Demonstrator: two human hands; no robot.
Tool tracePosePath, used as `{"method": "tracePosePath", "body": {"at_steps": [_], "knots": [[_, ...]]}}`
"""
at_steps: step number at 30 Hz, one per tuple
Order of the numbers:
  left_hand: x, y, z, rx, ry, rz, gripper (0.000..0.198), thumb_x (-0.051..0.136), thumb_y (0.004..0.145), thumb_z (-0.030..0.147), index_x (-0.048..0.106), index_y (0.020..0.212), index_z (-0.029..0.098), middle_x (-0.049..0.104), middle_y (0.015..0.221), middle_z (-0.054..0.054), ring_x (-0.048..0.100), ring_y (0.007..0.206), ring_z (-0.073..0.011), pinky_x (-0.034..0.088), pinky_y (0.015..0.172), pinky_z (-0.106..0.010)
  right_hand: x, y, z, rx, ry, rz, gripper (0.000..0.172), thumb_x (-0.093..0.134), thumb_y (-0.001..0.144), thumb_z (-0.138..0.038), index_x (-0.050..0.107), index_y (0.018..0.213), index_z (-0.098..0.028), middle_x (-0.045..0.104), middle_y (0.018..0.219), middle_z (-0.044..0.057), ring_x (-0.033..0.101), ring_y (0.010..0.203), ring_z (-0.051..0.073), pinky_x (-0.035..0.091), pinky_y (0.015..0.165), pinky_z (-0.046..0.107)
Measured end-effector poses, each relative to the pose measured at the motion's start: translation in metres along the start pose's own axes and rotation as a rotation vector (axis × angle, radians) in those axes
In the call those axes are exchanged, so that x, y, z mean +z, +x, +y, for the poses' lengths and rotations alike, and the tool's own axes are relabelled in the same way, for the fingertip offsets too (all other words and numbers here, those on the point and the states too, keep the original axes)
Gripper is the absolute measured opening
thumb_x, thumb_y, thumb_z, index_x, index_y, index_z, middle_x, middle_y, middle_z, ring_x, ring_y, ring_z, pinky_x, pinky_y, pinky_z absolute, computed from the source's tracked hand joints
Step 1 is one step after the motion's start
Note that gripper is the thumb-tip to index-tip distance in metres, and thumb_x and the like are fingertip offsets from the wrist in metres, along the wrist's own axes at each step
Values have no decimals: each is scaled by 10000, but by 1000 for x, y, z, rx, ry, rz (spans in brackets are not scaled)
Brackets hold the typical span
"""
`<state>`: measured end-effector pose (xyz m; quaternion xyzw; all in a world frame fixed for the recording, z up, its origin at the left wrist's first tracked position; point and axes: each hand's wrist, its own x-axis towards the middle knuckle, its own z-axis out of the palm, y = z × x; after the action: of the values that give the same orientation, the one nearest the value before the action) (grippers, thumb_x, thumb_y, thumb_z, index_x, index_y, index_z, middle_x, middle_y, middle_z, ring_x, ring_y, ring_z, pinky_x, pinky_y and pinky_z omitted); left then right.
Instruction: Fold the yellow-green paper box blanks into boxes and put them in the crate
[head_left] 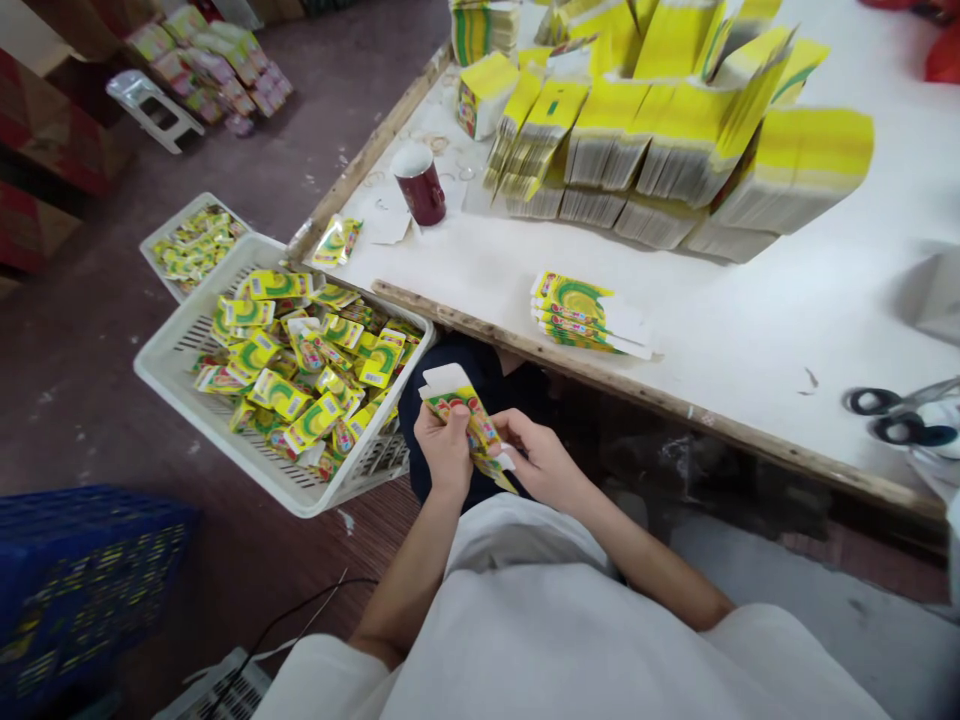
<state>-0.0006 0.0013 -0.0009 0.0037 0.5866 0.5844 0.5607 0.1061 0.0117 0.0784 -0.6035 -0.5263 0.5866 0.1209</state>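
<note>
Over my lap, my left hand (446, 450) is closed around a yellow and green printed carton (463, 402), its white end flap standing open at the top. My right hand (540, 462) pinches the carton's lower end, where a white flap shows beside the fingers. Whether anything is inside the carton I cannot tell. In front of my hands, a small stack of flattened cartons (574, 312) lies near the table edge. To the left, a white plastic basket (169, 372) is heaped with small yellow and green cartons (311, 420).
Bundled yellow carton blanks (682, 145) fill the back of the white table (757, 330). A maroon mug (421, 188) and a small packet (337, 242) stand at left; scissors (904, 428) lie at right. A blue crate (90, 590) and white stool (154, 108) are on the floor.
</note>
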Motion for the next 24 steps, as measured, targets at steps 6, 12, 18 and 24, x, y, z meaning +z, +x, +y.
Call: {"method": "tracePosePath", "body": {"at_steps": [6, 12, 18, 24], "knots": [[-18, 14, 13, 1, 64, -190, 342, 712, 852, 505, 683, 1019, 207, 736, 990, -50, 708, 878, -168, 570, 780, -266, -34, 14, 7, -189, -408, 195, 248, 461, 934, -118, 692, 978, -195, 706, 848, 37, 626, 767, 163, 489, 691, 269], [-32, 24, 52, 346, 562, -647, 886, 846, 679, 548, 471, 1401, 198, 554, 1424, -188, 544, 1328, -349, 433, 1116, -507, -47, 7, -3, -607, -878, 208, 236, 558, 956, -125, 734, 962, -281, 711, 869, 13, 580, 895, 184, 437, 1001, 391], [-15, 5, 46, 128, 937, -819, 581, 804, 729, 386, 541, 1214, 202, 712, 1089, -66, 702, 976, -252, 568, 862, -374, -26, -2, 11, -549, -583, 502, 424, 641, 917, -309, 543, 1329, -323, 616, 1274, 66, 529, 1262, 274, 315, 1185, 545], [-16, -4, 26, 380, 970, -737, 683, 796, 725, 390, 467, 1296, 212, 683, 1123, -91, 697, 999, -266, 562, 836, -352, -15, 3, 26, 46, 383, 285, 673, 620, 886, -577, 425, 1451, -268, 559, 1439, 135, 559, 1314, 305, 462, 1106, 531]]}}
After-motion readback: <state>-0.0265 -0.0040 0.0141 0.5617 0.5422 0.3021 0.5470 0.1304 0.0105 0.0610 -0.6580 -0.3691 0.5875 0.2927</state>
